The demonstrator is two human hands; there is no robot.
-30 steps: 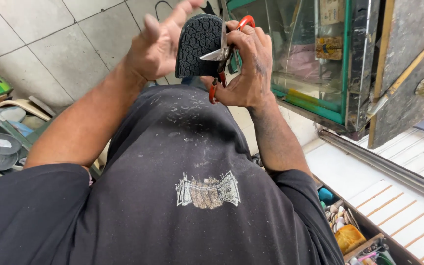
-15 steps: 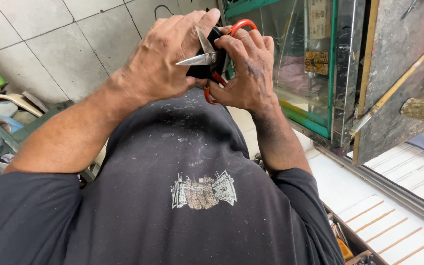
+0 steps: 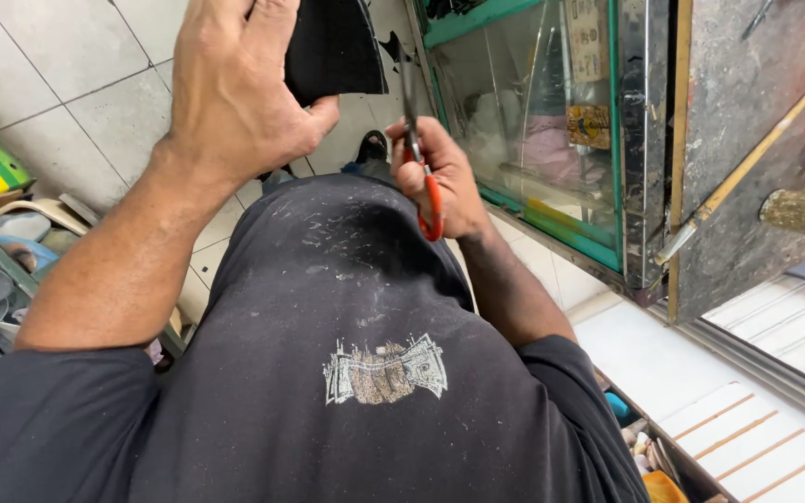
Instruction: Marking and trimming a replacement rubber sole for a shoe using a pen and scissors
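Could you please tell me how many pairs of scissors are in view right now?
1: the red-handled scissors are in the right hand, blades up beside the black sole piece that the left hand holds. Others may be hidden in the clutter.

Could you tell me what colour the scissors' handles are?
Red-orange, on the scissors in the right hand; head view.

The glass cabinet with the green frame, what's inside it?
Inside the glass cabinet, pinkish folded material and a yellow-brown label show dimly through the smudged panes. The right hand with the red-handled scissors covers its lower left corner.
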